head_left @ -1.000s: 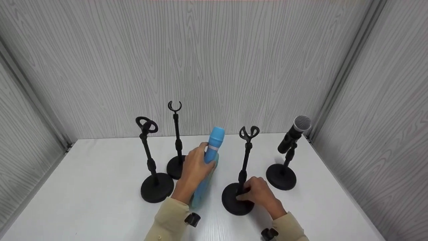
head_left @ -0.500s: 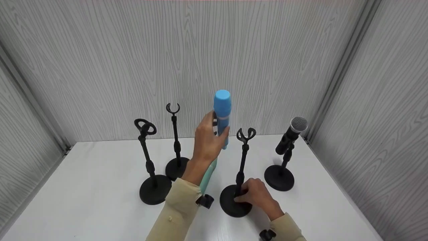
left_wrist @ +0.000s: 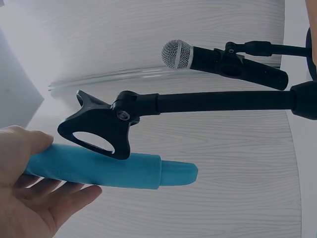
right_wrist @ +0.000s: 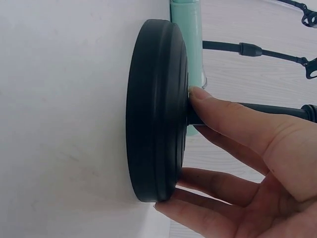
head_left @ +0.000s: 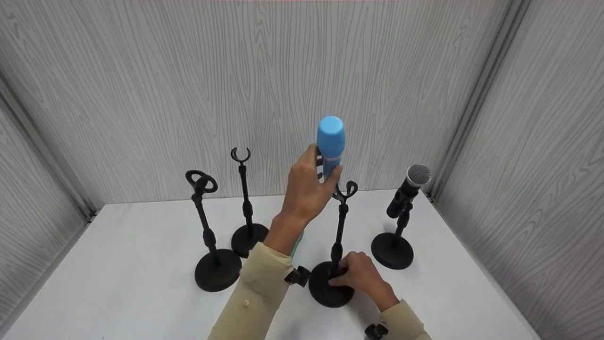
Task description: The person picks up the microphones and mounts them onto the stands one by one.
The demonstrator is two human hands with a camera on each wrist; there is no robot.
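Note:
A blue microphone [head_left: 331, 137] is gripped near its middle by my left hand [head_left: 306, 189], up at the height of a black stand's clip. In the left wrist view the microphone [left_wrist: 109, 167] lies just behind the open clip [left_wrist: 96, 126]; whether they touch I cannot tell. My right hand [head_left: 362, 274] holds the lower pole of this microphone stand [head_left: 340, 229]. Up close, its thumb and a finger pinch the pole [right_wrist: 272, 110] beside the round base [right_wrist: 156, 111], and other fingers reach the base's edge.
Two black stands with bare clips, one nearer [head_left: 207, 236] and one farther [head_left: 245, 203], stand left. At right, another stand [head_left: 392, 250] bears a black microphone [head_left: 409, 189] with a silver head. A mint-green cylinder [right_wrist: 187, 49] lies on the table, mostly behind my left arm.
My left hand has lifted the blue microphone off the table, then carried it up and right to the stand's clip. The right hand keeps its hold on the stand.

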